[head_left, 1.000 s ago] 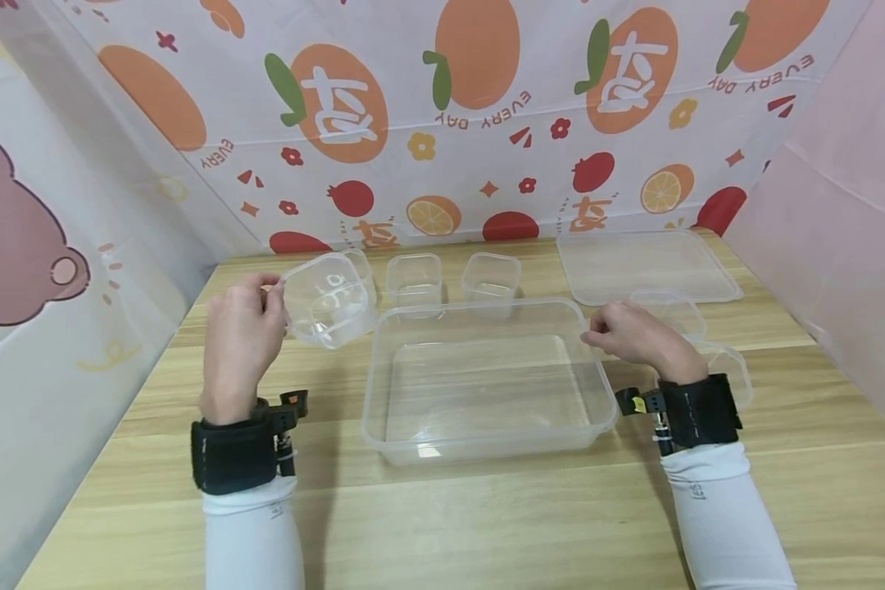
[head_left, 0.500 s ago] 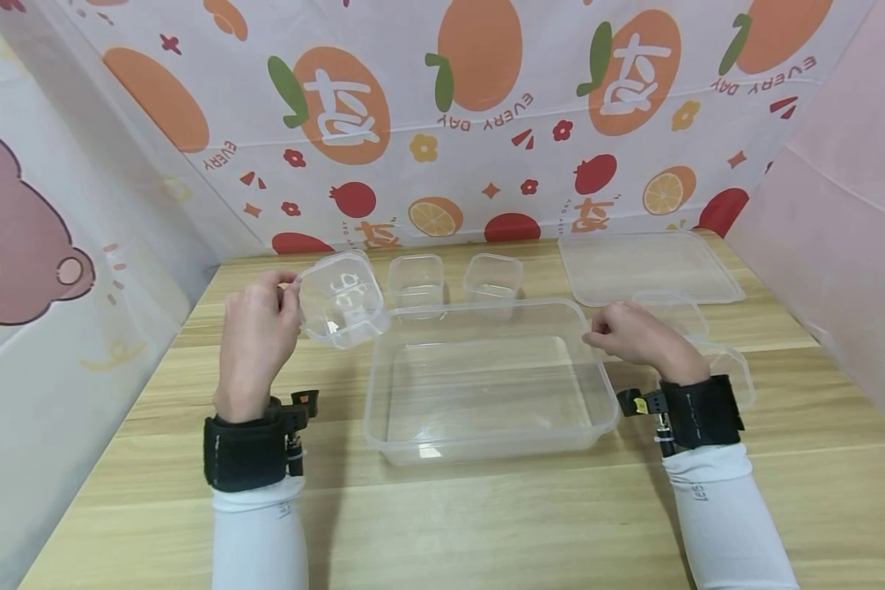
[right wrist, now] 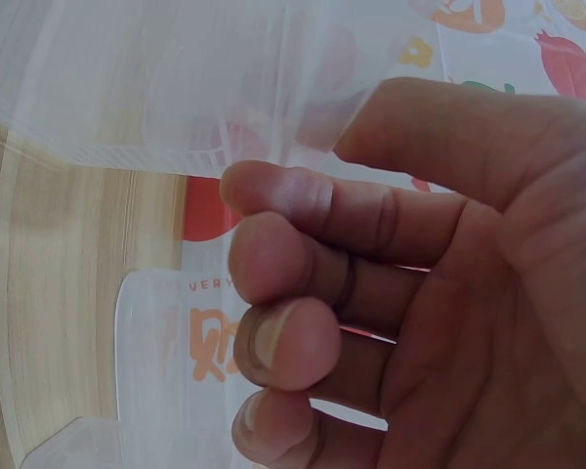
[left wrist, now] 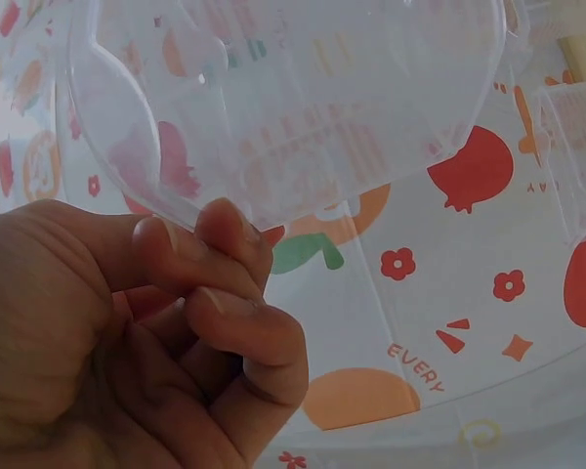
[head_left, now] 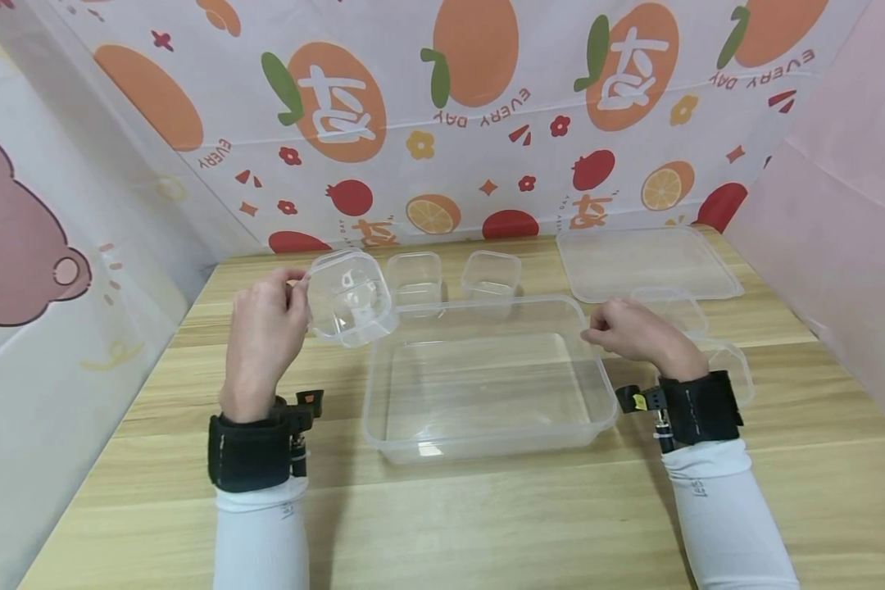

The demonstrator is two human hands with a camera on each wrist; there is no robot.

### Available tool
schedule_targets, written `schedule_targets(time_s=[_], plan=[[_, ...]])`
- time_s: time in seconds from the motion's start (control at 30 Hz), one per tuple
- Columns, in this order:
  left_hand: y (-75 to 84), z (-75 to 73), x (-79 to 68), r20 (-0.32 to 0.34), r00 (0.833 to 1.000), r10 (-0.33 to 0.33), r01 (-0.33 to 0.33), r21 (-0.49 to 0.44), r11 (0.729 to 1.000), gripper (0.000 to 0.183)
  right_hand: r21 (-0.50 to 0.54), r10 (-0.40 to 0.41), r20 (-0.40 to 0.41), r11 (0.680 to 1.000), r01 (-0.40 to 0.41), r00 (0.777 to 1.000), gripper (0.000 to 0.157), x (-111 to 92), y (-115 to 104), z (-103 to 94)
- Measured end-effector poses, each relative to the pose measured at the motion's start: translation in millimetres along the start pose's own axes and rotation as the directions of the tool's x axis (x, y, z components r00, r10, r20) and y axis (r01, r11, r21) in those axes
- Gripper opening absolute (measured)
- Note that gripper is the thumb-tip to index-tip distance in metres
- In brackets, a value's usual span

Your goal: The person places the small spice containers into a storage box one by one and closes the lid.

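The thumb and curled fingers (left wrist: 239,327) of the left hand (head_left: 265,340) pinch the edge of a small container (head_left: 350,301), while the right hand (head_left: 630,332) grips the right wall of a large container (head_left: 487,397) between thumb and forefinger, its other fingers bent. The small container is colourless, see-through plastic with rounded corners and a thin rim; it tilts above the table (head_left: 501,533) by the large container's back left corner, white glints on its side, and from the left wrist the printed fruit shows through, slightly milky. The large container stands upright, clear and rectangular with rounded corners and a paler rim. Just behind it stand two small clear tubs (head_left: 415,283); to their right lies a flat, frosted rectangular lid (head_left: 645,266), against a fruit-printed cloth (head_left: 479,176)
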State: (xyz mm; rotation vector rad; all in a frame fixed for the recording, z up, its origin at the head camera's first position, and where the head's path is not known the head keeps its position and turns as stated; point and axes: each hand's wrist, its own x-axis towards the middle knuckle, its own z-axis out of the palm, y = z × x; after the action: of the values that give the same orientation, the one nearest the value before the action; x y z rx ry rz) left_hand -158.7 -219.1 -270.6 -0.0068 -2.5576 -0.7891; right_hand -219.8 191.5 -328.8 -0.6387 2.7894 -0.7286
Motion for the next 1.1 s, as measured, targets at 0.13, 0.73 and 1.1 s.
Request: schedule_targets(time_s=[0.13,0.73,1.1], plan=[[3.5,0.7,-0.9,0.008,1.000,0.005,-0.005,0.002,1.000,0.027,0.001,0.005,0.001,1.000,-0.005,1.000,0.027,-0.1,-0.2,-0.4],[12.8,20.4,0.9,0.019,0.990,0.137,-0.137,-0.003,0.991,0.021,0.012,0.011,0.000,1.000,-0.011,1.000,0.028,-1.0,1.0,-0.2],[14.8,31.3,1.0,0.070,0.988,0.139,-0.138,-0.017,0.990,0.020,0.009,0.016,0.003,1.000,-0.016,1.000,0.026,-0.2,1.6,0.2]])
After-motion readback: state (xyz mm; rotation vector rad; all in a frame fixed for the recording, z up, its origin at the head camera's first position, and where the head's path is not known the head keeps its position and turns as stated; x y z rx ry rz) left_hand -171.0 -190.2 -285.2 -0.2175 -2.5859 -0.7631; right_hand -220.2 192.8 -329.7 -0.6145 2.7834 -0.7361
